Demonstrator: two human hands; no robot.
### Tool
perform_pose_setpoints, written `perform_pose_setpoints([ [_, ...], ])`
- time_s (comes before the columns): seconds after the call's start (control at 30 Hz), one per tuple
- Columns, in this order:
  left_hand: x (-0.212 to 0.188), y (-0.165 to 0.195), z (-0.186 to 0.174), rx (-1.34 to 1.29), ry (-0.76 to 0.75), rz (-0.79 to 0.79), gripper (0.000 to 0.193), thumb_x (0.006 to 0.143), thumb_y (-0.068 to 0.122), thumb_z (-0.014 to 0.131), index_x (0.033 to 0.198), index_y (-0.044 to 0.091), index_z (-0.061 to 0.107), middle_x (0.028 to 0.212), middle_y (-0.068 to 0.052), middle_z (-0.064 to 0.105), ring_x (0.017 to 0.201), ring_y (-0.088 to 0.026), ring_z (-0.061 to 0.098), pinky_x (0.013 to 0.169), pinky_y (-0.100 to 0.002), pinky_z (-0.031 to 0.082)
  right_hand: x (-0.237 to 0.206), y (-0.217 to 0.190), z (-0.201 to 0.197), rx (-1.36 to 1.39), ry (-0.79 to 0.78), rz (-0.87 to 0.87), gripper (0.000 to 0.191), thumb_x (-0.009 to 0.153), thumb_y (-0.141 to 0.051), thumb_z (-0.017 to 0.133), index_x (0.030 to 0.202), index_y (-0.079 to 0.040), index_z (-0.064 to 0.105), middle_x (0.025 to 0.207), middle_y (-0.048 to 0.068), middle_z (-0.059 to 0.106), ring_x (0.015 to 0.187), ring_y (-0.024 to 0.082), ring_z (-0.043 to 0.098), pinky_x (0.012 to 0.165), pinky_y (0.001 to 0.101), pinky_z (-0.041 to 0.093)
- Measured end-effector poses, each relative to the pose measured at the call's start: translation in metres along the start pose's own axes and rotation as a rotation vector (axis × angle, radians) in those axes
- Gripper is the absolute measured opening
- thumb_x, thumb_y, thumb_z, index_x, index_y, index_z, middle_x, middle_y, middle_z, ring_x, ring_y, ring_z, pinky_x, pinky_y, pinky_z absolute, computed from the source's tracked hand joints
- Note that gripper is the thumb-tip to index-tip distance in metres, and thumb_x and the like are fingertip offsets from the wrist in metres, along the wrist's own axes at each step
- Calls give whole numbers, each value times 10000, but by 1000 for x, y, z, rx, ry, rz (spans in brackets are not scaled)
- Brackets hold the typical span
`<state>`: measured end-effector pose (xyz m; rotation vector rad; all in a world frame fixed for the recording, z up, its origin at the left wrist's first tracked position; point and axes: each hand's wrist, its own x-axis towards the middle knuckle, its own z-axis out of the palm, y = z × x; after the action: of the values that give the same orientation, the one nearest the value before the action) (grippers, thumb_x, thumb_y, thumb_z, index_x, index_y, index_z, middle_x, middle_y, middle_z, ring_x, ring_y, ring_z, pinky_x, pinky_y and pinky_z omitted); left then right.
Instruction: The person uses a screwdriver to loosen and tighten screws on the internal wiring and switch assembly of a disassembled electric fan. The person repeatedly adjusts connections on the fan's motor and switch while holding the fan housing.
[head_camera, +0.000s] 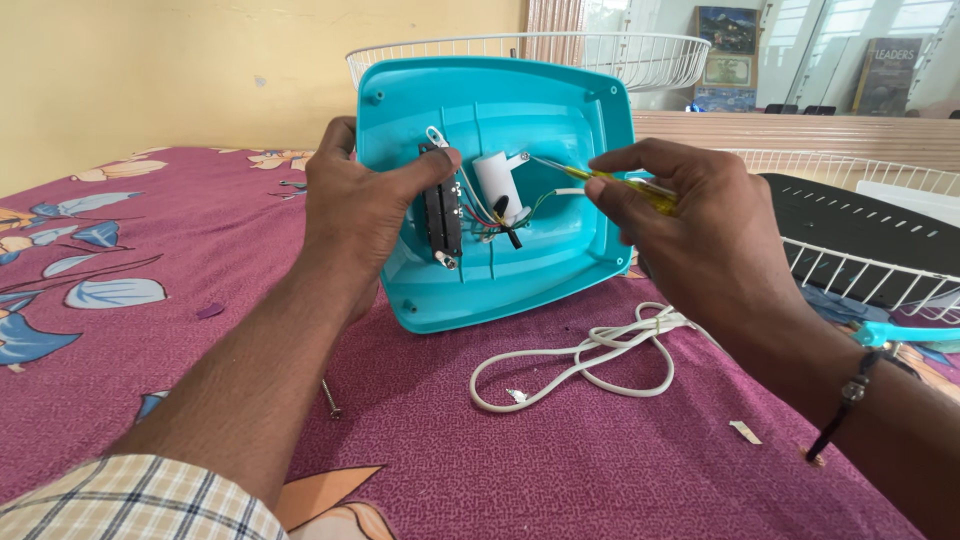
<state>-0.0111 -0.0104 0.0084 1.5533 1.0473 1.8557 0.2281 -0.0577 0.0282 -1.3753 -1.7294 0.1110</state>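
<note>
On the maroon floral bedcover (560, 470), the left hand (355, 215) grips a turquoise plastic fan base (545, 130); thumb on its black switch block (443, 215). Right hand (690, 220) pinches a yellow-handled screwdriver (625, 185).

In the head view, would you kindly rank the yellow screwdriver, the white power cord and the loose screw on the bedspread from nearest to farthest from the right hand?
From the right hand:
1. Yellow screwdriver: held in its fingers, tip pointing into the turquoise housing.
2. White power cord: coiled on the bedspread just below that hand.
3. Loose screw: farther left, beside the left forearm.
</note>
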Motion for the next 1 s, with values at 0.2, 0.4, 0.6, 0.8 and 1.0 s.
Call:
perform_pose_setpoints([
  [0.2,-3,-1,-2,-112,-31,-78,498,745,294,798,1161,57,663,1078,-149,753,1013,-241,772,926,-496,665,-1,0,0,11,22,-66,313,955,-341,661,1181,-150,763,704,48,735,539,95,601,467,309,471],
  [0.4,-1,-4,-1,-59,-27,-64,497,776,316,791,1185,75,646,1083,-145,743,1063,-249,761,941,-529,633,0,2,-3,30,29,-95,314,942,-238,641,1209,-105,740,786,70,751,544,98,602,452,300,455],
  [0.6,-1,-3,-1,-69,-32,-64,520,755,322,799,1180,83,620,1065,-132,741,1060,-257,764,934,-534,650,3,3,-1,67,37,-107,295,953,-231,646,1179,-49,701,800,71,731,578,98,652,465,275,507],
  [0.8,-1,-3,-1,-51,-47,-70,502,756,323,805,1166,87,640,1059,-121,741,1043,-241,763,928,-523,652,3,2,1,118,-12,-60,288,956,-252,646,1172,-71,705,755,71,728,559,106,631,468,286,505],
  [1.0,-2,-2,0,-83,-52,-76,501,743,302,811,1163,86,645,1051,-112,743,1023,-235,763,908,-496,677,3,1,0,118,-8,-34,270,936,-250,668,1139,-87,743,698,54,722,530,96,623,457,284,504],
])
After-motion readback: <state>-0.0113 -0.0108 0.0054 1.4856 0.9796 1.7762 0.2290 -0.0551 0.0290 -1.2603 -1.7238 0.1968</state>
